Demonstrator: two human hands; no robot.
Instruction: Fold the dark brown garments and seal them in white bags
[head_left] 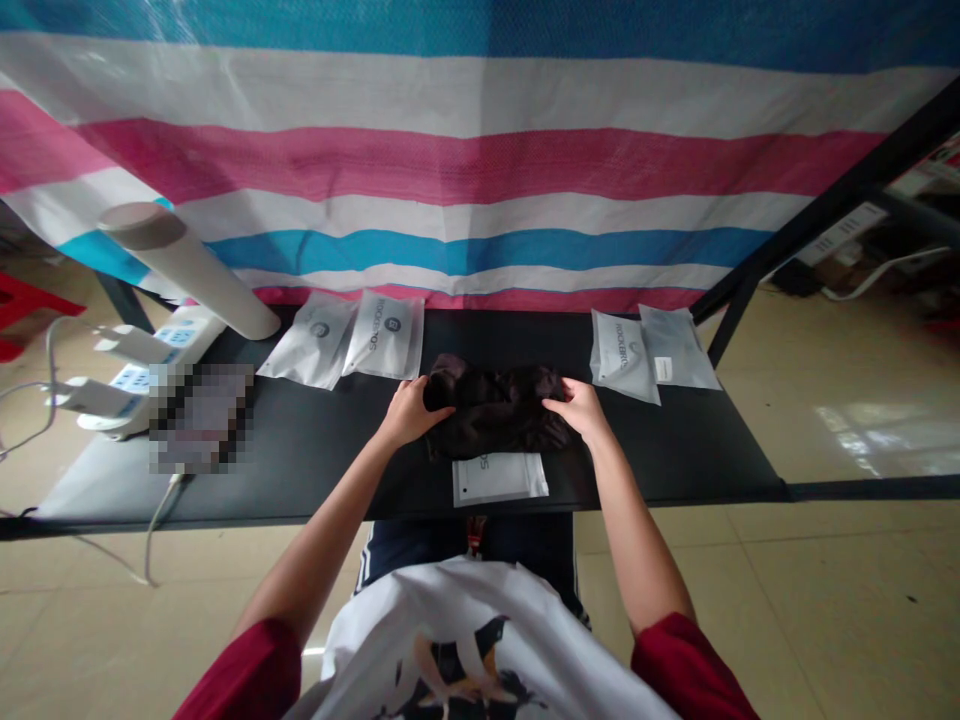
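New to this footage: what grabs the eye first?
Probably the big striped sheet in blue, white and pink, filling the view behind the black table. Next, the dark, crumpled cloth at the middle of the table, between the left hand and right hand. Then the tall white cylinder at the table's back left.

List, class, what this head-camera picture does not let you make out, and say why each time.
Head view, pixelated object at the table's left: mosaic blocks hide its details.
Head view, near bag: its far part is hidden by the dark cloth.
Head view, white label on the far-right bag: print too small to read.
Head view, red object: cut off by the left edge.
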